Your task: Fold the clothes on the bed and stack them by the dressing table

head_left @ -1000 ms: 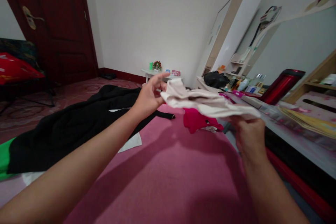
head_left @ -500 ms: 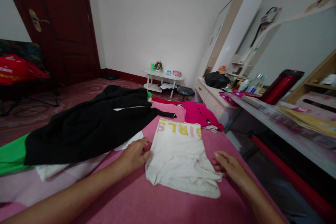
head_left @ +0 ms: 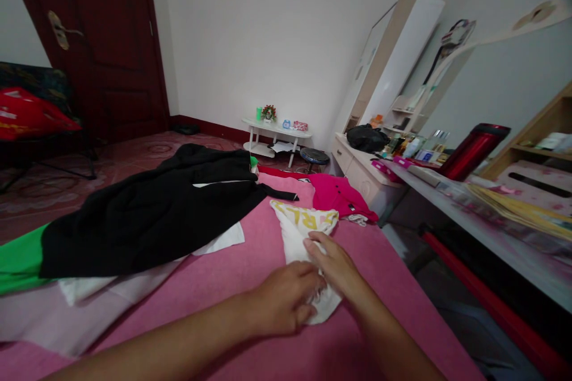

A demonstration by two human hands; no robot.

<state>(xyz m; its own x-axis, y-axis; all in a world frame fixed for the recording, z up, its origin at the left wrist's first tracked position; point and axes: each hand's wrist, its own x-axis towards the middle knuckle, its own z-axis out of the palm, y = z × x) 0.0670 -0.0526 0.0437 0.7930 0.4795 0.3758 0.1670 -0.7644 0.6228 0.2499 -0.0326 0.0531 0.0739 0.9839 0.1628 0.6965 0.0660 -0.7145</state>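
Your left hand point(head_left: 288, 300) curls over the near part of the white fabric garment with yellow lettering point(head_left: 292, 244), folded narrow on the pink bed cover point(head_left: 250, 268); you cannot tell whether its fingers pinch cloth. Your right hand point(head_left: 334, 259) lies along the garment's right side, fingers slightly bent, their grip equally unclear. Together they hide its middle, and the lettering shows only in part.

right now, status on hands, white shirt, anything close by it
Left hand and right hand on white shirt. Shirt on pink sheet, yellow lettering at far end. Bright pink garment close beyond; black garment to left.
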